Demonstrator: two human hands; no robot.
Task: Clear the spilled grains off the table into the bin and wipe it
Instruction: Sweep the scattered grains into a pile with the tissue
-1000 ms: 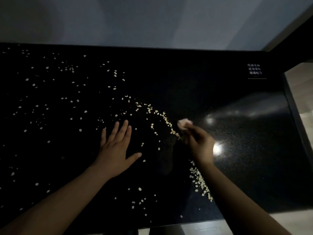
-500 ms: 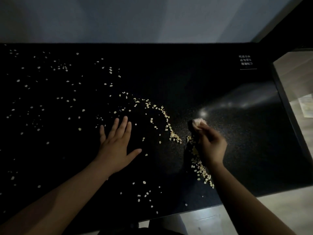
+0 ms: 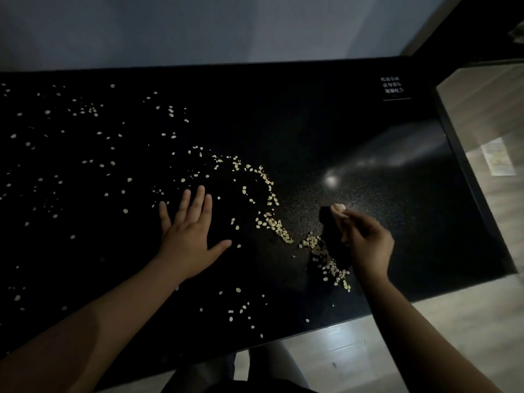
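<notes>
Pale grains [image 3: 279, 228] lie spilled over a black speckled table [image 3: 297, 123]. They are scattered thinly on the left and gathered in a curved line near the middle and beside my right hand. My left hand [image 3: 190, 231] lies flat on the table with fingers spread. My right hand [image 3: 365, 239] grips a small pale wad [image 3: 338, 207], likely a tissue or cloth, whose tip shows above the fingers. It hovers just right of a grain pile [image 3: 329, 262]. No bin is in view.
The table's near edge [image 3: 326, 327] and right edge [image 3: 465, 171] border a light wooden floor. A small white printed label [image 3: 392, 87] sits at the table's far right corner. A grey wall runs behind. A paper-like sheet [image 3: 497, 158] lies on the floor to the right.
My right hand with the wad has moved rightward and slightly nearer, leaving the grain line behind it. My left hand has stayed flat in place.
</notes>
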